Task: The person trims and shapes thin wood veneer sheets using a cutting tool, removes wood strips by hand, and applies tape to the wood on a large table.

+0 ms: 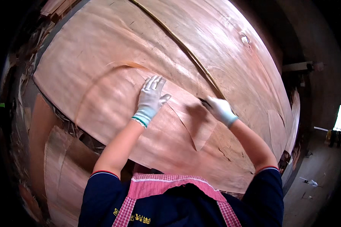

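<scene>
A large, pinkish-brown sheet of wood veneer (102, 94) lies spread out in front of me. My left hand (151, 97), in a white glove with a pale blue cuff, presses flat on it with the fingers stretched out. A smaller triangular piece of veneer (199, 132) lies on the sheet between my hands. My right hand (219, 109), gloved the same way, is closed around a dark knife-like tool (204, 102); most of it is hidden in the fist. A long, thin, bamboo-like stick (185, 49) runs from the far edge down to beside my right hand.
Torn veneer scraps (30, 90) are piled along the left side. More veneer sheets (58, 166) lie at the lower left. A knot hole (246, 39) shows in the far right of the sheet. On the right is a grey floor (310, 196) with small litter.
</scene>
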